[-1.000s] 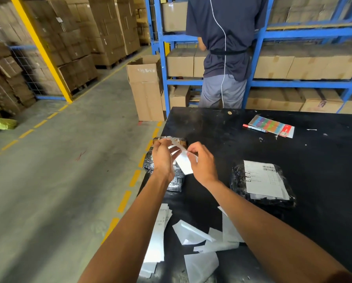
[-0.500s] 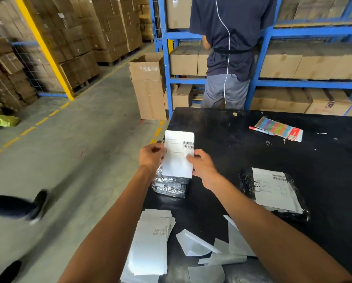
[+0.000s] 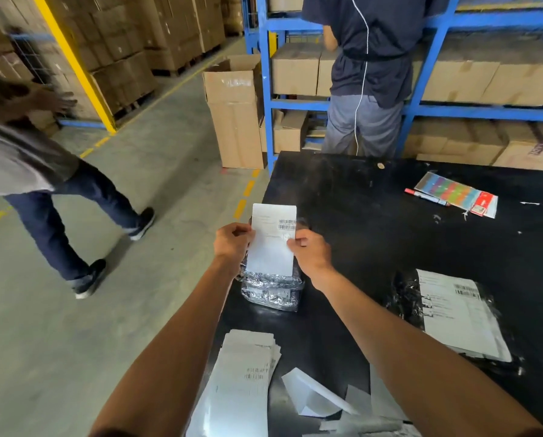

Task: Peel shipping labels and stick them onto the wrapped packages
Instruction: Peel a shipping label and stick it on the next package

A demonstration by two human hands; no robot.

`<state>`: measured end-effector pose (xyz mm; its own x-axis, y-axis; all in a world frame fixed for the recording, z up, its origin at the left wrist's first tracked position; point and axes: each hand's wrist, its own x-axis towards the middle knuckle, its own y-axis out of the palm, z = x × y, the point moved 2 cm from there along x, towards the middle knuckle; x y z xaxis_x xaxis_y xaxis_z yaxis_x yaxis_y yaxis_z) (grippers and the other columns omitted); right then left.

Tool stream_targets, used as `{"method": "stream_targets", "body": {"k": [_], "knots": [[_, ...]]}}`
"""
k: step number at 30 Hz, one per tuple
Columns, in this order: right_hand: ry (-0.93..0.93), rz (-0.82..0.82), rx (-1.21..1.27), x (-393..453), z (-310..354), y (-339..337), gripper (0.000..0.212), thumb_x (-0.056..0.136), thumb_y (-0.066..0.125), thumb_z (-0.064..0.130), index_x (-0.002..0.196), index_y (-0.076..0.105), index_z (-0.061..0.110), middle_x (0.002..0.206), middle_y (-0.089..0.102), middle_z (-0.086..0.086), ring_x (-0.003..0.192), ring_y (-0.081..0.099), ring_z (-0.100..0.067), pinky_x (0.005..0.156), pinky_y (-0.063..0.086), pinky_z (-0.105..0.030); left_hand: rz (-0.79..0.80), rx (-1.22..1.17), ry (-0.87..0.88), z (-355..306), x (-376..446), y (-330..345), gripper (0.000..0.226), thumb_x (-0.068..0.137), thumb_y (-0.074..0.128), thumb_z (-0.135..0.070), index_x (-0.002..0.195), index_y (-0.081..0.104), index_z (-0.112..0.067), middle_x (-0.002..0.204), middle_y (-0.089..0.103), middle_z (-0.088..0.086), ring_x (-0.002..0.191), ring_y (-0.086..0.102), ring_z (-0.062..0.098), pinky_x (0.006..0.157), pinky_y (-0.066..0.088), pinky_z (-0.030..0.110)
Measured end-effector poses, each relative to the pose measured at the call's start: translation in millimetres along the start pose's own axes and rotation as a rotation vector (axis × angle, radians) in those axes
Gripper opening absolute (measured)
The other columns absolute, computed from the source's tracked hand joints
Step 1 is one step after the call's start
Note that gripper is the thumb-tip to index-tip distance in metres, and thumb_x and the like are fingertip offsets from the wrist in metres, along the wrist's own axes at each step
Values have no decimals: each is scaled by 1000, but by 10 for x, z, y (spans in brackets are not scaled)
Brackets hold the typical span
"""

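A white shipping label (image 3: 271,244) with a barcode at its top right is held flat and upright between both hands. My left hand (image 3: 233,241) pinches its left edge and my right hand (image 3: 309,249) pinches its right edge. Right under the label a silver-wrapped package (image 3: 271,291) lies near the left edge of the black table (image 3: 358,200). A second wrapped package (image 3: 402,294) in dark plastic lies at the right with a label (image 3: 459,313) stuck on it. A stack of labels (image 3: 241,380) sits at the near table edge.
Torn white backing papers (image 3: 320,395) lie near the stack. A colourful packet (image 3: 456,193) and a red pen (image 3: 424,197) lie at the far right. One person (image 3: 368,74) stands at the blue shelving behind the table; another person (image 3: 43,184) walks on the floor at left. An open carton (image 3: 235,115) stands by the shelf.
One second ago both hands worked a folded label apart at the package; now the label is spread flat between them. A person has walked into view on the left.
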<state>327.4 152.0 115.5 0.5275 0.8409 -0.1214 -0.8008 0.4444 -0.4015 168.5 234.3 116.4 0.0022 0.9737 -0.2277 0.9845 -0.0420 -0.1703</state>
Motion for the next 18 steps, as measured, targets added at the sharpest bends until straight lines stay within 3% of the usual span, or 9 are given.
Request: {"method": "stream_targets", "body": {"k": [2, 5, 11, 15, 18], "knots": [[-8, -15, -32, 18, -23, 21, 18, 87, 65, 16, 103, 73, 12, 101, 75, -7, 94, 68, -21, 77, 48, -24, 13, 10, 5, 35, 40, 16, 10, 82, 68, 3, 85, 68, -6, 80, 65, 14, 69, 55, 23, 67, 49, 36], [-20, -33, -69, 11, -25, 35, 18, 87, 63, 16, 101, 73, 13, 99, 75, -6, 94, 68, -21, 80, 52, -28, 12, 38, 16, 63, 70, 39, 12, 82, 66, 3, 93, 69, -2, 82, 66, 13, 68, 55, 22, 66, 49, 34], [-36, -55, -140, -7, -9, 57, 16, 86, 60, 17, 97, 72, 17, 96, 74, -4, 89, 68, -22, 74, 56, -30, -18, 106, 84, 81, 65, 42, 12, 81, 69, -1, 90, 70, -9, 86, 71, 12, 72, 59, 21, 69, 55, 36], [-68, -115, -293, -41, 4, 95, 10, 87, 61, 24, 93, 68, 21, 106, 65, -4, 98, 60, -26, 78, 56, -39, -48, 153, 150, 59, -15, 72, 17, 80, 67, 1, 89, 68, -13, 83, 67, 4, 72, 58, 15, 59, 50, 19], [-50, -127, -276, -38, -51, 87, 8, 87, 63, 24, 93, 68, 22, 114, 54, -6, 105, 55, -27, 82, 52, -34, -36, 181, 207, 75, -61, 62, 17, 81, 68, 0, 92, 69, -12, 83, 67, 2, 74, 59, 14, 60, 50, 14]]}}
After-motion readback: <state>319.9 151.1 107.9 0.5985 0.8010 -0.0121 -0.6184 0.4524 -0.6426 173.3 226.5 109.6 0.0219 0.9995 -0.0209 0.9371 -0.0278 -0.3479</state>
